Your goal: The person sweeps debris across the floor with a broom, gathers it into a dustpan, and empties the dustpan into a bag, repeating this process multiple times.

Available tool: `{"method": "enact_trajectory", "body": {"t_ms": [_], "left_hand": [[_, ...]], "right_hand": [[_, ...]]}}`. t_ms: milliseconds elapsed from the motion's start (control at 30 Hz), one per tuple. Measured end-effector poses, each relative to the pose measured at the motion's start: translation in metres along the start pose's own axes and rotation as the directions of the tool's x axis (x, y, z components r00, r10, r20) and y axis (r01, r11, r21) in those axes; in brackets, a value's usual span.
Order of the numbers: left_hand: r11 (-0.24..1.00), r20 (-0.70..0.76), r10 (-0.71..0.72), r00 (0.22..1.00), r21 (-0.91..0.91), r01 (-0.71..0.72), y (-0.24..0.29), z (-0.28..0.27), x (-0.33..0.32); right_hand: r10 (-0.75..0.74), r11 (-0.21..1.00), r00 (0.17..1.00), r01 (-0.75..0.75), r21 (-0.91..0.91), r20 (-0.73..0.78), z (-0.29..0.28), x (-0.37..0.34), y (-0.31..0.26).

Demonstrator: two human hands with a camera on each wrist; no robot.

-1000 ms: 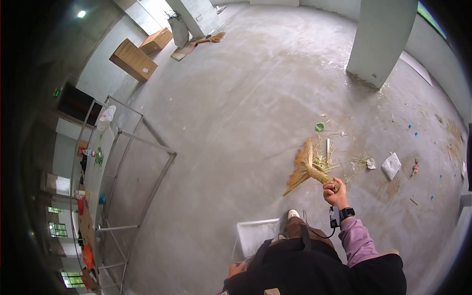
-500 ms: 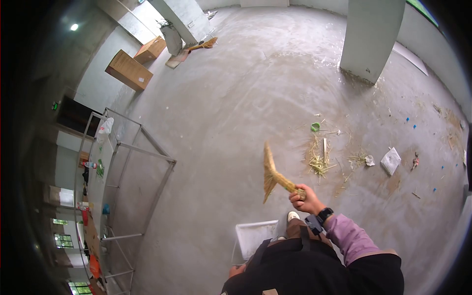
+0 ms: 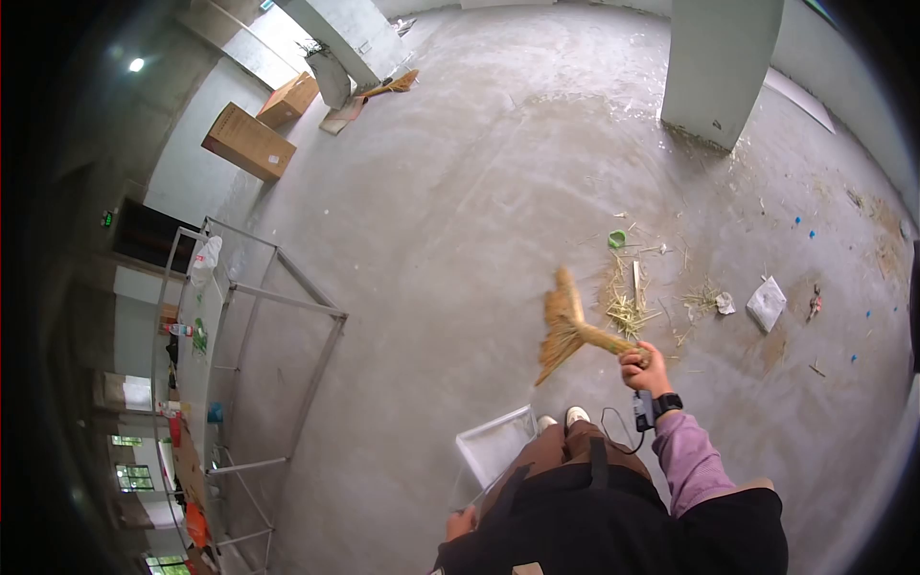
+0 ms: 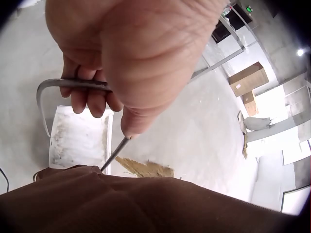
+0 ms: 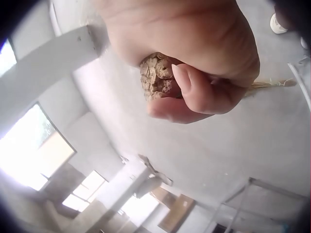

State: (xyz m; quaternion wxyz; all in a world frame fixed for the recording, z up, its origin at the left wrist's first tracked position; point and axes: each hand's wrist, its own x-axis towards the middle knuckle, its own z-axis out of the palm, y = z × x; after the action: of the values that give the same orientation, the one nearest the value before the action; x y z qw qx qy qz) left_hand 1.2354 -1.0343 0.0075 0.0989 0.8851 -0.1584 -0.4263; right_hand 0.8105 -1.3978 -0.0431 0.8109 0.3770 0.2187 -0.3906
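Note:
My right hand [image 3: 645, 368] grips the handle end of a straw broom [image 3: 567, 328], whose bristles fan out to the left of a pile of straw bits [image 3: 628, 314]. In the right wrist view the fingers of my right hand [image 5: 194, 77] wrap the knobbly handle end [image 5: 156, 76]. Low by my left side, my left hand [image 3: 461, 523] holds the metal handle of a white dustpan [image 3: 495, 445]. The left wrist view has the fingers of my left hand [image 4: 131, 63] curled round that bent handle [image 4: 48, 87], above the pan [image 4: 80, 138].
A green ring-like piece [image 3: 616, 239], a white packet [image 3: 767, 305] and crumpled paper [image 3: 724, 303] lie on the floor. At the left stands a metal-framed table [image 3: 287, 299]. Cardboard boxes [image 3: 249, 142] and a pillar [image 3: 721, 72] are farther off.
The broom swung left off the straw pile, then came back right toward it with my right hand. The dustpan has tilted, and both shoes now show.

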Motion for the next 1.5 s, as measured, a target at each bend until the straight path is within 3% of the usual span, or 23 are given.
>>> {"method": "enact_trajectory", "body": {"t_ms": [133, 233, 367, 467, 567, 667, 767, 867, 900, 967, 1067, 1267, 1367, 1500], "left_hand": [[0.997, 0.003, 0.005, 1.000, -0.073, -0.005, -0.012, 0.001, 0.015], [0.995, 0.027, -0.016, 1.000, -0.100, 0.018, -0.009, 0.000, 0.024], [0.996, 0.075, 0.069, 0.995, -0.065, -0.064, -0.002, -0.006, 0.044], [0.982, 0.100, -0.038, 0.994, -0.181, 0.055, 0.027, -0.016, 0.046], [0.928, 0.152, 0.340, 0.928, 0.104, -0.357, 0.019, -0.024, 0.073], [0.970, 0.095, 0.235, 0.967, 0.043, -0.240, 0.023, -0.026, 0.083], [0.846, 0.076, 0.363, 0.929, 0.392, -0.362, 0.025, -0.034, 0.090], [0.963, -0.019, 0.251, 0.968, 0.105, -0.248, 0.002, -0.033, 0.112], [0.966, -0.003, 0.231, 0.973, 0.123, -0.229, 0.000, -0.036, 0.114], [0.967, 0.029, 0.195, 0.980, 0.161, -0.198, -0.002, -0.042, 0.125], [0.993, 0.005, -0.026, 1.000, -0.112, 0.027, 0.039, -0.053, 0.109], [0.997, 0.073, 0.023, 0.997, 0.069, -0.028, 0.080, -0.067, 0.122], [0.999, 0.118, 0.031, 0.993, 0.018, -0.033, 0.069, -0.062, 0.152], [0.998, 0.121, 0.065, 0.991, 0.018, -0.067, 0.061, -0.060, 0.180]], "right_hand": [[-0.160, 0.986, 0.985, 0.162, -0.027, 0.068, 0.018, -0.034, -0.008], [-0.101, 0.962, 0.992, 0.116, -0.247, 0.073, 0.033, -0.035, 0.007], [0.020, 0.931, 1.000, -0.024, -0.365, -0.013, 0.041, -0.022, 0.046], [0.113, 0.892, 0.993, -0.112, -0.437, -0.024, 0.044, -0.003, 0.068], [0.262, 0.850, 0.963, -0.263, -0.456, -0.065, 0.065, 0.020, 0.095], [0.364, 0.787, 0.924, -0.373, -0.491, -0.119, 0.084, 0.066, 0.127], [0.472, 0.729, 0.869, -0.481, -0.488, -0.152, 0.099, 0.126, 0.157], [0.479, 0.738, 0.860, -0.503, -0.450, -0.176, 0.113, 0.175, 0.176], [0.476, 0.760, 0.863, -0.501, -0.413, -0.171, 0.116, 0.189, 0.179], [0.445, 0.814, 0.884, -0.467, -0.346, -0.144, 0.116, 0.205, 0.177], [0.361, 0.884, 0.929, -0.369, -0.289, -0.083, 0.115, 0.194, 0.146], [0.096, 0.987, 0.994, -0.102, -0.123, -0.053, 0.096, 0.121, 0.071], [-0.071, 0.993, 0.994, 0.062, -0.101, -0.087, 0.097, 0.083, 0.046], [-0.137, 0.980, 0.990, 0.138, -0.142, 0.020, 0.103, 0.057, 0.039]]}}
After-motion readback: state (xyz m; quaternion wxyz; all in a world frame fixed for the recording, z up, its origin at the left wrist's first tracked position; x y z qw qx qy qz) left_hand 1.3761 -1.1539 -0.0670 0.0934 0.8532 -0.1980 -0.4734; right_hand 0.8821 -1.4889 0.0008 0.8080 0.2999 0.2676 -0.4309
